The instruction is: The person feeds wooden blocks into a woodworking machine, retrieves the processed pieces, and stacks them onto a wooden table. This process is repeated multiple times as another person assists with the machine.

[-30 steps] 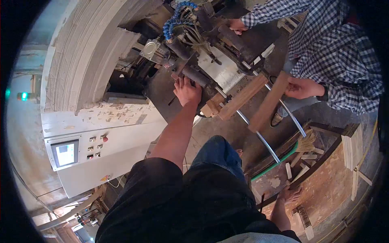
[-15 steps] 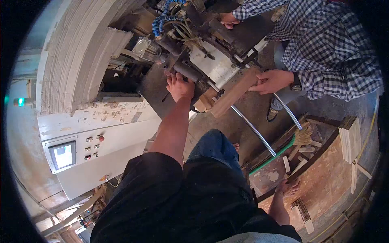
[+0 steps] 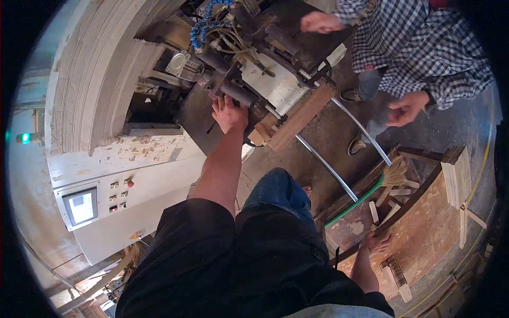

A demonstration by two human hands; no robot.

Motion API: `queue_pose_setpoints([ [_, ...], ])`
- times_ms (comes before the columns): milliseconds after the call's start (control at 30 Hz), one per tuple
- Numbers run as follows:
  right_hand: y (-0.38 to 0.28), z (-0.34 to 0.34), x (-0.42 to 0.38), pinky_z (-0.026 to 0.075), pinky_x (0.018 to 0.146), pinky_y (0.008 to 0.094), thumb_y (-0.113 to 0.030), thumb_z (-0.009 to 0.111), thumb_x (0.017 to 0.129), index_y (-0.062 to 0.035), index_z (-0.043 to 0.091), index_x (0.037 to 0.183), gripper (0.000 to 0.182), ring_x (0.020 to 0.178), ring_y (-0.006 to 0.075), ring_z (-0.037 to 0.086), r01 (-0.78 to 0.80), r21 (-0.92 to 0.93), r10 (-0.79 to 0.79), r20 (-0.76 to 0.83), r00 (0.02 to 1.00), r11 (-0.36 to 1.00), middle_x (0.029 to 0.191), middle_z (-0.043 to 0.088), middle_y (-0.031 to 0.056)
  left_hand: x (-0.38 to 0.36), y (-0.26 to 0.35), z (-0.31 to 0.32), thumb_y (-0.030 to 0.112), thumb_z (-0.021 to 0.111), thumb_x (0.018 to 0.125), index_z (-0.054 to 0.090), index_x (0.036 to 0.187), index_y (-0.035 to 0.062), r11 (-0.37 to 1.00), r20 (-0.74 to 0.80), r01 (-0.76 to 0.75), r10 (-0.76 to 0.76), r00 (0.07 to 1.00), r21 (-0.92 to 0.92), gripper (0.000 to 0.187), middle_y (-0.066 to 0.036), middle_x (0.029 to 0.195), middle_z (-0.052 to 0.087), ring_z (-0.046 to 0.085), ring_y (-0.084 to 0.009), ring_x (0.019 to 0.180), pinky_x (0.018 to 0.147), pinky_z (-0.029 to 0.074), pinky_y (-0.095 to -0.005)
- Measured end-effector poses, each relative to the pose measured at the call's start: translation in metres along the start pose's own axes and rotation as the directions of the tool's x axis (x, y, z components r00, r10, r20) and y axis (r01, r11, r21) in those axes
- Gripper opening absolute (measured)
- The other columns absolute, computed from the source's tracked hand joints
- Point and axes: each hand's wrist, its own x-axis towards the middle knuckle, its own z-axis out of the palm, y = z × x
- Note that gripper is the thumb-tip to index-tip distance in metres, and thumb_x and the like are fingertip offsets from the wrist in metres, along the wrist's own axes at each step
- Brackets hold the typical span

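Observation:
My left hand (image 3: 230, 113) rests with spread fingers on the dark machine, against a cylinder (image 3: 238, 93). Just right of it, a wooden board (image 3: 303, 117) sits across the machine's front beside a small wood block (image 3: 260, 134). Two chrome rods (image 3: 326, 167) extend from beneath the board. Lower right, my right hand (image 3: 375, 243) lies with its fingers apart at the edge of a wooden table (image 3: 419, 228), near a comb-like wooden piece (image 3: 395, 274). Neither hand holds anything.
A co-worker in a checked shirt (image 3: 408, 53) stands across the machine. A control panel with a screen (image 3: 81, 206) is at left. A broom (image 3: 395, 174) and wood scraps (image 3: 393, 212) lie lower right; stacked wood (image 3: 457, 177) stands farther right.
The co-worker's hand has let go of the board and moved right and down; the other has lifted off the machine. My hands keep their places, while the view has shifted slightly.

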Motion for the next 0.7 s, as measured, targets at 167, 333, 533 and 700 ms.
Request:
queue_pose_setpoints([
  [167, 0.002, -0.001, 0.0, 0.035, 0.105, 0.0514, -0.032, 0.069, 0.077, -0.0181, 0.043, 0.141, 0.07, 0.13, 0.0329, 0.043, 0.022, -0.03, -0.021, 0.013, 1.0, 0.999, 0.145, 0.042, 0.0099, 0.001, 0.001, 0.001, 0.04, 0.061, 0.083, 0.06, 0.122, 0.0085, 0.999, 0.015, 0.03, -0.031, 0.999, 0.034, 0.05, -0.011, 0.14, 0.05, 0.039, -0.0289, 0.135, 0.106, 0.035, -0.0463],
  [333, 0.006, 0.004, 0.0, 0.036, 0.103, 0.0538, -0.042, 0.066, 0.084, -0.013, 0.044, 0.139, 0.066, 0.129, 0.033, 0.045, 0.08, -0.05, -0.082, -0.04, 0.996, 0.996, 0.14, 0.046, 0.0103, 0.0, 0.003, -0.003, 0.042, 0.06, 0.084, 0.06, 0.121, 0.0102, 0.999, 0.015, 0.033, -0.034, 0.999, 0.024, 0.048, -0.011, 0.137, 0.052, 0.041, -0.0317, 0.131, 0.106, 0.035, -0.0486],
  [533, 0.002, -0.004, 0.002, 0.035, 0.104, 0.0521, -0.034, 0.07, 0.083, -0.0156, 0.044, 0.139, 0.064, 0.13, 0.032, 0.044, 0.076, -0.009, -0.076, -0.014, 0.997, 0.997, 0.142, 0.045, 0.0089, 0.001, -0.001, 0.002, 0.041, 0.061, 0.084, 0.061, 0.118, 0.0099, 1.0, -0.031, 0.017, -0.017, 0.999, 0.023, 0.046, -0.01, 0.139, 0.051, 0.04, -0.0296, 0.134, 0.104, 0.036, -0.0478],
  [700, -0.001, -0.005, 0.001, 0.035, 0.104, 0.0535, -0.031, 0.072, 0.076, -0.0165, 0.044, 0.139, 0.07, 0.131, 0.0326, 0.042, 0.016, -0.031, -0.016, 0.014, 1.0, 0.999, 0.145, 0.041, 0.0087, 0.001, -0.003, 0.006, 0.04, 0.062, 0.084, 0.061, 0.118, 0.0107, 1.0, -0.059, 0.006, -0.005, 0.998, 0.011, 0.045, -0.01, 0.143, 0.049, 0.039, -0.0294, 0.134, 0.104, 0.037, -0.0483],
])
